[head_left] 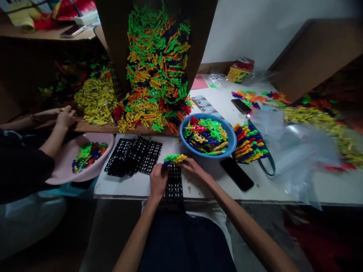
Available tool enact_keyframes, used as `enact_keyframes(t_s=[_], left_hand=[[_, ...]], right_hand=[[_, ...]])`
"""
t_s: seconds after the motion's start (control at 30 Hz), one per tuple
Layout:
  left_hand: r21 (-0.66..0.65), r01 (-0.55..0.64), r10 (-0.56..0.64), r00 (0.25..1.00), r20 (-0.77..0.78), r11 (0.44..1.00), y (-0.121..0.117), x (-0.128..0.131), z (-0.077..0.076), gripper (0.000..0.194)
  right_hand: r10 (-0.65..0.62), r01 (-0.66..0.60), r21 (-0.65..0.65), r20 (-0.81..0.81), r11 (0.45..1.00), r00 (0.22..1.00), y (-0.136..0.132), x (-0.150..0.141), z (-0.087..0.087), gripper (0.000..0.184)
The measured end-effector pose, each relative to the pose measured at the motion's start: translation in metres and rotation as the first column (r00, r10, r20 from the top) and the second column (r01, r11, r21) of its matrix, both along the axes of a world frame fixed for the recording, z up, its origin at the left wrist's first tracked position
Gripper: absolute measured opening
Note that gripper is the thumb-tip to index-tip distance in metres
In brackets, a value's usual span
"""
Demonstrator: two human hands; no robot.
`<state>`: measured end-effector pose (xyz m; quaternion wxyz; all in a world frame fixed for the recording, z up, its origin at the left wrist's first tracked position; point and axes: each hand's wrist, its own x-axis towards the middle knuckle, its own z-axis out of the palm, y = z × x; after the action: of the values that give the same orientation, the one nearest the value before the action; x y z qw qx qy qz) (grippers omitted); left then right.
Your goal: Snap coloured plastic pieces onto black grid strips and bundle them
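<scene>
In the head view, the left hand (159,179) is closed on the black lattice strip (174,185), which runs bodyward beside it. Coloured pieces (173,159) bridge to the right hand (195,168), farther from the strip; its pinch is unclear.

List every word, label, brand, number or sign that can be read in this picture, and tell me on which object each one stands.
No text is readable here.
Yellow-and-red container near the wall: printed marks, too blurred to read.
Flat pale-blue-and-white printed strip behind the round blue plastic basin: print too small to read.
</scene>
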<state>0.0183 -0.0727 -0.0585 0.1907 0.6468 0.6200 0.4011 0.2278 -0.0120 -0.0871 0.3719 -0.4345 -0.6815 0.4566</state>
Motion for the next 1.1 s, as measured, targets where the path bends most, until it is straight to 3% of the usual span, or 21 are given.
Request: enact_keyframes(t_s=[0.13,0.3,0.4,0.5,0.6,0.67,0.73,0.83,0.9,0.97,1.03,1.1], left_hand=[[-0.06,0.064,-0.069,0.994,-0.088,0.996,0.003,-0.005,0.004,0.011],[-0.106,-0.034,0.009,0.973,-0.232,0.994,0.005,-0.001,0.01,0.013],[-0.075,-0.081,0.056,0.955,-0.29,0.994,0.008,0.006,0.007,0.017],[-0.055,-0.058,0.042,0.965,-0.26,0.997,0.008,0.007,0.002,0.018],[-0.132,0.048,-0.078,0.969,-0.235,0.99,0.004,-0.008,0.009,0.019],[-0.195,0.075,-0.127,0.955,-0.269,0.978,0.004,-0.024,0.03,0.021],[-0.197,0.055,-0.122,0.93,-0.346,0.979,0.012,-0.035,0.062,0.019],[-0.157,0.164,-0.218,0.868,-0.446,0.974,0.049,-0.025,0.114,0.019],[-0.155,0.246,-0.291,0.811,-0.507,0.957,0.088,0.001,0.137,0.022],[-0.18,0.354,-0.395,0.761,-0.514,0.918,0.129,0.035,0.147,0.026],[-0.199,0.452,-0.485,0.705,-0.517,0.869,0.164,0.067,0.147,0.031],[-0.201,0.501,-0.525,0.676,-0.517,0.842,0.188,0.091,0.141,0.035]], right_hand=[[-0.041,0.041,0.03,-0.019,0.999,0.999,-0.005,0.0,0.0,0.033],[0.037,-0.036,0.012,-0.006,0.999,0.999,-0.003,-0.008,0.003,0.029],[-0.009,0.005,0.064,0.059,0.998,0.998,-0.005,-0.014,0.013,0.028],[-0.085,0.064,0.116,0.189,0.991,0.978,-0.02,-0.011,0.038,0.03],[-0.103,0.075,0.118,0.26,0.99,0.96,-0.037,0.01,0.076,0.027],[-0.139,0.107,0.13,0.263,0.986,0.955,-0.04,0.034,0.103,0.025],[-0.257,0.196,0.218,0.3,0.956,0.919,-0.03,0.06,0.124,0.024],[-0.421,0.248,0.398,0.441,0.883,0.793,0.009,0.088,0.139,0.029],[-0.425,0.189,0.428,0.567,0.884,0.705,0.039,0.092,0.139,0.033],[-0.419,0.171,0.404,0.675,0.899,0.607,0.062,0.084,0.135,0.033],[-0.436,0.201,0.392,0.729,0.898,0.527,0.073,0.07,0.128,0.04],[-0.458,0.23,0.398,0.721,0.888,0.521,0.075,0.06,0.119,0.049]])
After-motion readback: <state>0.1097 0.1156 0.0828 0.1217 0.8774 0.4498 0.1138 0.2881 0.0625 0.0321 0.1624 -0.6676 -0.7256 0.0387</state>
